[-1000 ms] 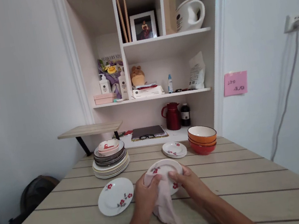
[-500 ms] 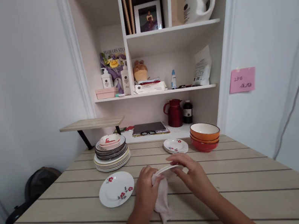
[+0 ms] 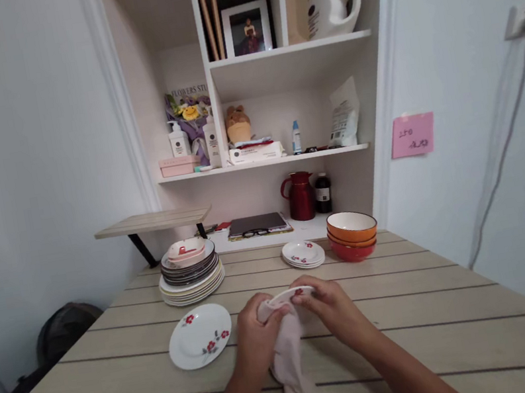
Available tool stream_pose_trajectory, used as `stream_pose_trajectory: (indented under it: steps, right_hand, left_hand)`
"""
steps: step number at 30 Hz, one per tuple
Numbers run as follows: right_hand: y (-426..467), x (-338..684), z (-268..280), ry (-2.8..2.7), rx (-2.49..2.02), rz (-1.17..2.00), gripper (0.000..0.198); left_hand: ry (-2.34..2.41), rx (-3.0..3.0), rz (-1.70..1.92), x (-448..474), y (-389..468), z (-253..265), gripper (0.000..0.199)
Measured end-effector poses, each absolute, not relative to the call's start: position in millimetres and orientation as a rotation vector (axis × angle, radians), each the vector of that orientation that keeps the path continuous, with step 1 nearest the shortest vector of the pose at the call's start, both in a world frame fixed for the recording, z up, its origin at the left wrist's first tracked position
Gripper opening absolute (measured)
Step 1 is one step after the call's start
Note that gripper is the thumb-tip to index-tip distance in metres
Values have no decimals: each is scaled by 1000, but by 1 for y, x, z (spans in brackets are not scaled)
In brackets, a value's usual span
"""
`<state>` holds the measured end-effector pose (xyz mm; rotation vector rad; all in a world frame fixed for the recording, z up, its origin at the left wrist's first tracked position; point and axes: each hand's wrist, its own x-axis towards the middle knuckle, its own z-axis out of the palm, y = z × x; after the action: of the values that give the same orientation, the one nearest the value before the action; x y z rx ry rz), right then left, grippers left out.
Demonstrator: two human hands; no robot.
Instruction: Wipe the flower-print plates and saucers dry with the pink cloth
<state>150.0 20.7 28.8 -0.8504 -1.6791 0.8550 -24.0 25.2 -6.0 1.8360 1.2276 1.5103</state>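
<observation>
My left hand [image 3: 258, 335] is closed on a pale pink cloth [image 3: 288, 352], which wraps the left edge of a small white plate [image 3: 300, 291] and hangs down toward the table. The plate, tilted and seen nearly edge-on, shows a bit of a red flower. Thumb and fingers of my right hand [image 3: 328, 306] pinch its right edge. A larger white plate [image 3: 200, 336] with red flowers lies flat to the left of my hands. Beyond them sits a short stack of small flowered plates [image 3: 303, 254].
A tall stack of plates [image 3: 191, 282] with small pink-rimmed dishes on top stands at the back left, near a low wooden shelf [image 3: 153, 221]. Orange and red bowls [image 3: 352, 235] are stacked at the back right. A red jug [image 3: 301, 197] and a dark laptop [image 3: 257, 224] are behind.
The small plate has turned a little in my hands, so its flowered face shows more. My grip on plate and cloth continues. The whole view has shifted slightly.
</observation>
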Motion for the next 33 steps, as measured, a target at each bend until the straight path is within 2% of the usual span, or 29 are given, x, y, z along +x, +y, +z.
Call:
stream_pose_trajectory:
  steps: [2, 5, 9, 15, 19, 22, 25, 29, 33]
  right_hand:
    - [22, 148, 26, -1449, -797, 1032, 12]
    - [24, 142, 22, -1119, -654, 1236, 26]
    - [25, 141, 24, -1027, -598, 1309, 37]
    - [26, 155, 29, -1408, -840, 835, 19]
    - [22, 160, 32, -1582, -831, 396, 38]
    - [19, 160, 33, -1788, -763, 240, 32]
    - [19, 160, 32, -1883, -771, 340, 20]
    - [23, 160, 28, -1607, -859, 720, 9]
    - [26, 149, 21, -1198, -747, 1163, 23]
  left_hand:
    - [1222, 1656, 1470, -23, 24, -4, 24]
    - [1231, 1536, 1378, -20, 22, -3, 31]
    - [1164, 1570, 1334, -18, 21, -7, 32]
    - [1277, 1685, 1422, -24, 25, -9, 28]
    - [1288, 1931, 1362, -29, 26, -7, 22]
    - [1346, 2134, 1279, -31, 25, -5, 24]
    - [1377, 2160, 1279, -32, 24, -6, 23]
    - [1342, 1852, 1455, -32, 28, -7, 20]
    - [1135, 1522, 1528, -33, 32, -7, 35]
